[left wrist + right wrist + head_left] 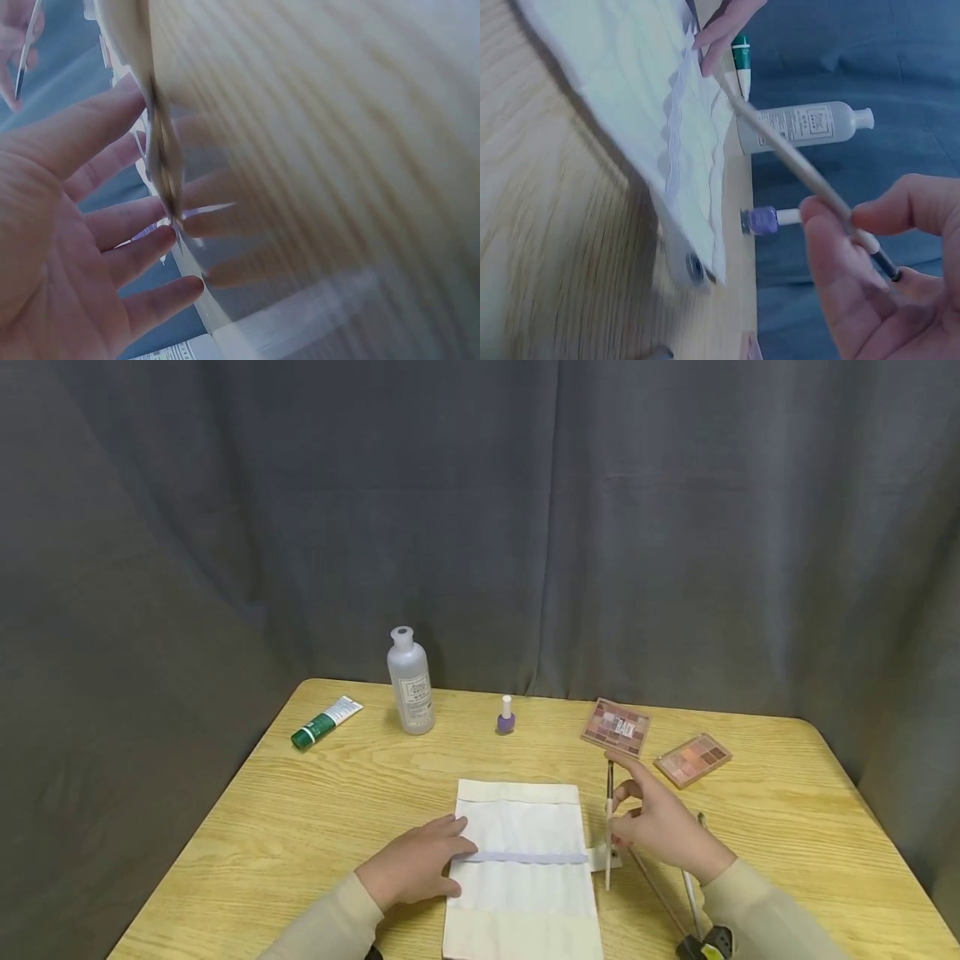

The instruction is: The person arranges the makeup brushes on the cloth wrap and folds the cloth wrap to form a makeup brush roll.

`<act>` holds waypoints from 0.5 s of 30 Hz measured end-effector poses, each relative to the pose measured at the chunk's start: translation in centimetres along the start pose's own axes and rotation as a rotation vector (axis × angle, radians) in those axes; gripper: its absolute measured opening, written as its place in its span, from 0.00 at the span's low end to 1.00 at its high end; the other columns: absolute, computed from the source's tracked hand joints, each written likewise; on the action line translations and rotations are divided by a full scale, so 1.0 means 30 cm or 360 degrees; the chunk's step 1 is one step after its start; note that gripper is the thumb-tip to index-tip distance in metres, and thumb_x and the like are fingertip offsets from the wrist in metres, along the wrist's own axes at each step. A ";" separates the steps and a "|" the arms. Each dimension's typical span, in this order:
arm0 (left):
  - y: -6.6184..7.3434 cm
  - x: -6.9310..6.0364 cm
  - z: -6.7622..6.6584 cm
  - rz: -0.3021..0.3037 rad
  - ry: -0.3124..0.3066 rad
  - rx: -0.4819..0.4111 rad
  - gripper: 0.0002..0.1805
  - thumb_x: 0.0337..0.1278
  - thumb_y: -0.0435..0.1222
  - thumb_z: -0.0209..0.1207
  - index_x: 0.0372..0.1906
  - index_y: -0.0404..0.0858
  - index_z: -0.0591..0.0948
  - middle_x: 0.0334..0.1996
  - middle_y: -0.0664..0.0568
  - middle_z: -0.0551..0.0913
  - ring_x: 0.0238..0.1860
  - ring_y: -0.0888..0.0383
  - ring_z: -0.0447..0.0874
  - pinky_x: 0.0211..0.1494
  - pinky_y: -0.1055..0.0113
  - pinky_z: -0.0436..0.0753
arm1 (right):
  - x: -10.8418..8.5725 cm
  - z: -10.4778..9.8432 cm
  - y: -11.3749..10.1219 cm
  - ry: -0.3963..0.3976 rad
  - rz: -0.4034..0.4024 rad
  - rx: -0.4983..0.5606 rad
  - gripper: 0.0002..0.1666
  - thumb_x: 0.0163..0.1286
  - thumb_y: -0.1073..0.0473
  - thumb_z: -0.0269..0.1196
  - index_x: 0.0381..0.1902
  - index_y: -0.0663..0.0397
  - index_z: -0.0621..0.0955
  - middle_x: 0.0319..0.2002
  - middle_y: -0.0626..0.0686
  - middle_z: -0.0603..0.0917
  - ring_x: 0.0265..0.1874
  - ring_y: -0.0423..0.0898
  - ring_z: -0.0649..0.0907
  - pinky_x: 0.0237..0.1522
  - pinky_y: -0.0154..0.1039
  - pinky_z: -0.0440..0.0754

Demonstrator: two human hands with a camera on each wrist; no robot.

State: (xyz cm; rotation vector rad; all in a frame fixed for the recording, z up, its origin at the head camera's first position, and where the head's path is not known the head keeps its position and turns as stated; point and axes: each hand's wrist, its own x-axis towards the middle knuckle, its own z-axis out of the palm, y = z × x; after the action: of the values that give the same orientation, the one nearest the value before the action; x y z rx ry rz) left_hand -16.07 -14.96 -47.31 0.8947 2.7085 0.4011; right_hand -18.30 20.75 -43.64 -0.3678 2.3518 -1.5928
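A white fabric brush roll (521, 827) lies flat, with a lavender band (517, 857) running across it and a snap tab (603, 857) at its right side. My left hand (427, 860) rests on the roll's left edge, fingers spread and fairly straight; the left wrist view shows the fingertips (161, 244) along that edge. Over the tab, my right hand (660, 822) pinches a slim makeup brush (609, 835) between thumb and fingers. Its pale handle (799, 161) points toward the roll in the right wrist view. The dark tip is partly hidden by fingers there.
Other brushes (688, 897) lie right of the roll, partly under the right forearm. Toward the back stand a clear bottle (412, 693) and a purple nail polish bottle (506, 720). A green tube (326, 724) lies left; two makeup palettes (617, 727), (693, 760) lie right.
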 end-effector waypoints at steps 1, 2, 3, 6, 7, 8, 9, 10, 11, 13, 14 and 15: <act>0.002 0.001 0.001 -0.0008 -0.0001 -0.0003 0.28 0.53 0.44 0.73 0.60 0.44 0.82 0.71 0.40 0.70 0.73 0.41 0.65 0.70 0.45 0.69 | 0.012 0.008 -0.002 0.0005 -0.0001 0.0031 0.55 0.62 0.75 0.60 0.81 0.46 0.49 0.42 0.63 0.70 0.24 0.60 0.84 0.31 0.53 0.86; 0.004 0.003 0.004 -0.0015 -0.0004 0.0001 0.28 0.53 0.44 0.73 0.61 0.44 0.82 0.71 0.40 0.70 0.73 0.41 0.65 0.70 0.45 0.69 | 0.025 0.016 -0.004 0.0012 -0.0002 0.0055 0.54 0.63 0.74 0.60 0.81 0.45 0.49 0.43 0.63 0.70 0.25 0.60 0.84 0.32 0.53 0.86; 0.006 0.005 0.007 -0.0027 -0.0010 0.0004 0.28 0.53 0.45 0.72 0.61 0.45 0.81 0.71 0.41 0.69 0.73 0.41 0.64 0.70 0.46 0.69 | 0.040 0.025 -0.005 0.0020 -0.0011 0.0076 0.54 0.63 0.74 0.61 0.80 0.45 0.50 0.43 0.63 0.69 0.26 0.61 0.84 0.33 0.54 0.86; 0.014 0.014 0.012 -0.0062 -0.0026 0.0008 0.28 0.53 0.45 0.72 0.61 0.46 0.81 0.72 0.41 0.69 0.73 0.42 0.64 0.71 0.46 0.69 | 0.086 0.050 -0.006 0.0040 -0.0021 0.0128 0.54 0.63 0.75 0.61 0.80 0.45 0.51 0.46 0.64 0.69 0.26 0.61 0.85 0.34 0.54 0.86; 0.018 0.017 0.011 -0.0072 -0.0030 0.0008 0.28 0.53 0.45 0.73 0.61 0.47 0.81 0.72 0.41 0.69 0.73 0.42 0.64 0.70 0.46 0.69 | 0.101 0.061 -0.007 0.0046 -0.0028 0.0133 0.54 0.62 0.75 0.61 0.80 0.46 0.51 0.47 0.65 0.70 0.27 0.60 0.85 0.34 0.53 0.87; 0.020 0.021 0.011 -0.0080 -0.0035 0.0010 0.29 0.53 0.46 0.73 0.61 0.47 0.81 0.72 0.41 0.69 0.73 0.42 0.64 0.70 0.46 0.69 | 0.116 0.072 -0.008 0.0050 -0.0038 0.0131 0.54 0.62 0.75 0.61 0.80 0.47 0.51 0.48 0.66 0.70 0.27 0.60 0.86 0.34 0.51 0.87; 0.023 0.023 0.009 -0.0085 -0.0040 0.0010 0.29 0.52 0.46 0.73 0.61 0.48 0.81 0.72 0.42 0.69 0.73 0.42 0.64 0.70 0.45 0.69 | 0.131 0.085 -0.010 0.0057 -0.0041 0.0128 0.54 0.62 0.75 0.61 0.80 0.48 0.51 0.49 0.66 0.70 0.27 0.59 0.86 0.33 0.50 0.87; 0.024 0.026 0.008 -0.0088 -0.0040 0.0008 0.29 0.52 0.46 0.73 0.61 0.48 0.81 0.71 0.42 0.69 0.73 0.42 0.64 0.70 0.45 0.70 | 0.145 0.099 -0.012 0.0066 -0.0040 0.0127 0.54 0.62 0.75 0.61 0.80 0.49 0.51 0.49 0.66 0.70 0.27 0.59 0.86 0.33 0.49 0.87; 0.024 0.027 0.007 -0.0090 -0.0042 0.0007 0.29 0.52 0.46 0.73 0.60 0.48 0.81 0.71 0.42 0.70 0.73 0.42 0.64 0.70 0.45 0.70 | 0.160 0.116 -0.016 0.0071 -0.0040 0.0119 0.54 0.62 0.75 0.62 0.80 0.50 0.51 0.49 0.66 0.71 0.28 0.59 0.86 0.32 0.47 0.87; 0.022 0.025 0.005 -0.0106 -0.0051 0.0000 0.28 0.52 0.46 0.73 0.60 0.48 0.81 0.71 0.42 0.70 0.73 0.42 0.64 0.70 0.45 0.69 | 0.190 0.155 -0.025 0.0070 -0.0054 0.0123 0.53 0.62 0.75 0.63 0.80 0.52 0.51 0.47 0.65 0.71 0.29 0.60 0.87 0.32 0.47 0.87; 0.020 0.023 0.003 -0.0118 -0.0056 -0.0001 0.28 0.52 0.46 0.73 0.60 0.49 0.81 0.71 0.42 0.70 0.73 0.43 0.64 0.70 0.45 0.69 | 0.207 0.177 -0.030 0.0069 -0.0065 0.0127 0.53 0.62 0.75 0.63 0.80 0.53 0.51 0.46 0.64 0.72 0.29 0.60 0.87 0.32 0.46 0.87; 0.017 0.020 0.002 -0.0127 -0.0057 0.0000 0.28 0.51 0.46 0.73 0.60 0.49 0.81 0.71 0.42 0.70 0.73 0.43 0.64 0.70 0.45 0.69 | 0.223 0.199 -0.035 0.0070 -0.0077 0.0134 0.53 0.62 0.75 0.64 0.79 0.53 0.52 0.46 0.63 0.72 0.30 0.60 0.87 0.32 0.46 0.87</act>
State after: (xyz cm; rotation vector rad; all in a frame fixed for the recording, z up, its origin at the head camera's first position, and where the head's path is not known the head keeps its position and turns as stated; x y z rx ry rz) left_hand -16.23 -14.19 -47.28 0.7833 2.7009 0.3651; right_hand -22.29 12.82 -45.35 -0.3777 2.3154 -1.7324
